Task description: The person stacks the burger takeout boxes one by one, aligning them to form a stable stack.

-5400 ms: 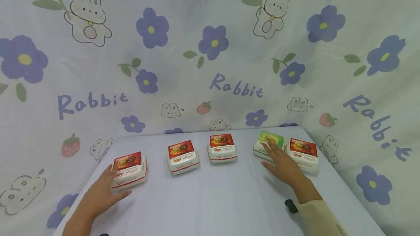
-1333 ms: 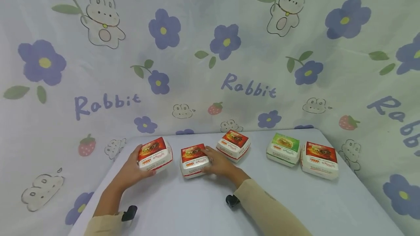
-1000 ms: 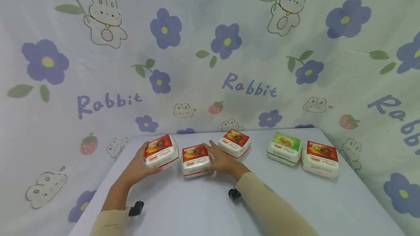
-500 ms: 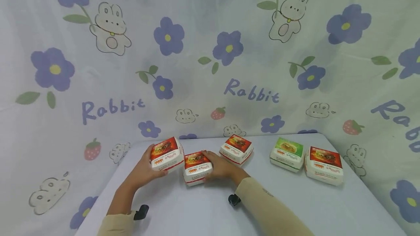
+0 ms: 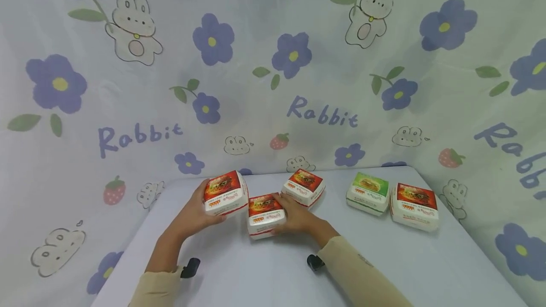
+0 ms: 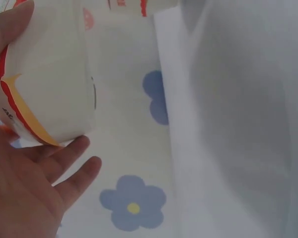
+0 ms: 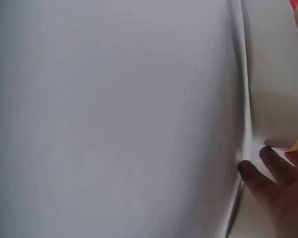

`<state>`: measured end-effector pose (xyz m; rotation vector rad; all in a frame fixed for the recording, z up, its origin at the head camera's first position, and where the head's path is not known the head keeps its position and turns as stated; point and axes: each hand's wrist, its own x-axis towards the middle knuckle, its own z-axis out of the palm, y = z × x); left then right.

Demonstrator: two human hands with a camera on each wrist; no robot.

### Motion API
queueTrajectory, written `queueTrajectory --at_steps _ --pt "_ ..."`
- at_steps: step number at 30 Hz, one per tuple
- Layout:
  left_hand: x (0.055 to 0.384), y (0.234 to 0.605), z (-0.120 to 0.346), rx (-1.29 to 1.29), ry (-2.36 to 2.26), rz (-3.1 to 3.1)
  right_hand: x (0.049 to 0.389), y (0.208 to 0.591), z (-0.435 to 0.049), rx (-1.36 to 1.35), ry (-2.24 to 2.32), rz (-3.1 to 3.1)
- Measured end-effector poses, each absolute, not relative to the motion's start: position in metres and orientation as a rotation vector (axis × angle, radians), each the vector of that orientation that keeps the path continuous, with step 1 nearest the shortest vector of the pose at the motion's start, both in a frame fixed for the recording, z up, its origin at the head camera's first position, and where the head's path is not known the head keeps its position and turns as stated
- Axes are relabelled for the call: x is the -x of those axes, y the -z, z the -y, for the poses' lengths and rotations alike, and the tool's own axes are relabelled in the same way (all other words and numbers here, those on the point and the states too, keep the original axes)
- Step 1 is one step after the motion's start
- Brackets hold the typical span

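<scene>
In the head view, my left hand (image 5: 192, 212) grips a white burger box with a red picture top (image 5: 226, 193). The box is raised and tilted. Its underside (image 6: 54, 79) shows in the left wrist view, with the thumb on one side and fingers on another. A second red-topped burger box (image 5: 266, 216) sits to its right and slightly nearer; my right hand (image 5: 298, 216) holds it by its right side. The two boxes nearly meet at their corners. In the right wrist view, the fingers of my right hand (image 7: 280, 188) are near the white table cover.
Another red-topped box (image 5: 304, 187) stands turned just behind my right hand. Farther right, a green-topped burger box (image 5: 368, 194) and one more red-topped box (image 5: 414, 206) stand side by side. A patterned curtain (image 5: 251, 84) hangs behind the white table (image 5: 239, 274).
Both hands have reached the boxes they now hold. Over the last second, the left box has moved right toward the other, which has shifted slightly right. The box behind was turned earlier.
</scene>
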<state>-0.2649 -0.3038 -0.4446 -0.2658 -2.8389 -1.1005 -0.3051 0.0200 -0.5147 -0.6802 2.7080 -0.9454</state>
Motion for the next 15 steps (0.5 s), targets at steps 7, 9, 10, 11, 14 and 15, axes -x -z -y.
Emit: queueTrajectory --at_steps 7,9,10,11,14,15 --pt "0.266 0.441 0.292 0.291 1.069 2.843 0.29 0.515 -0.043 0.703 1.017 -2.688" --pt "0.267 0.442 0.29 0.294 1.064 2.851 0.285 0.516 -0.049 0.693 1.034 -2.678" --pt "0.266 0.442 0.288 0.298 1.061 2.853 0.283 0.516 -0.051 0.682 1.05 -2.667" --pt "0.266 0.442 0.287 0.304 1.057 2.855 0.281 0.516 -0.053 0.666 1.051 -2.663" --pt "0.265 0.442 0.282 0.313 1.039 2.863 0.274 0.516 -0.059 0.629 1.062 -2.654" --pt "0.265 0.442 0.28 0.31 1.032 2.868 0.272 0.517 -0.06 0.625 1.058 -2.655"
